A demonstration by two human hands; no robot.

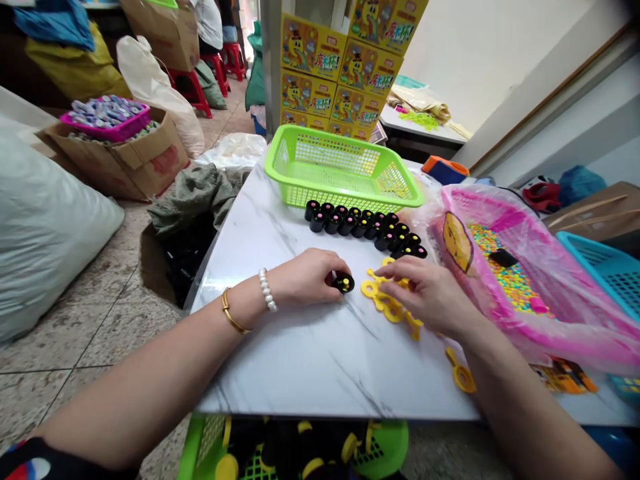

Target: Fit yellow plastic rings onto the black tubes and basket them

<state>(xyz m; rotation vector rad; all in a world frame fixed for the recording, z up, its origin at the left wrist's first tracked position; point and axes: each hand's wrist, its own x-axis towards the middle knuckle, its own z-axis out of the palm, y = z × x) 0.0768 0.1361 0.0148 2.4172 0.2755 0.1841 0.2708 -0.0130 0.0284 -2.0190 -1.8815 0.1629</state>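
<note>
My left hand [320, 277] is closed round a small black cup [344, 283], tilted so that its opening faces me. Something small and yellow shows inside that cup. My right hand [425, 290] hangs over a loose pile of yellow plastic ring pieces [387, 303], its thumb and forefinger stretched out and a little apart. Whether a fingertip touches a piece is hard to see. One more yellow ring piece [463, 377] lies by my right forearm. Behind both hands stand several black cups [360, 223] in rows, with pink or yellow bits showing in their tops.
A green basket [345, 200] stands at the table's back. On the right, a pink basket [500, 320] lined with plastic holds coloured beads [510, 273]. Below the front edge sits another green basket [187, 453] with black and yellow parts. A carton [155, 273] of black parts stands left.
</note>
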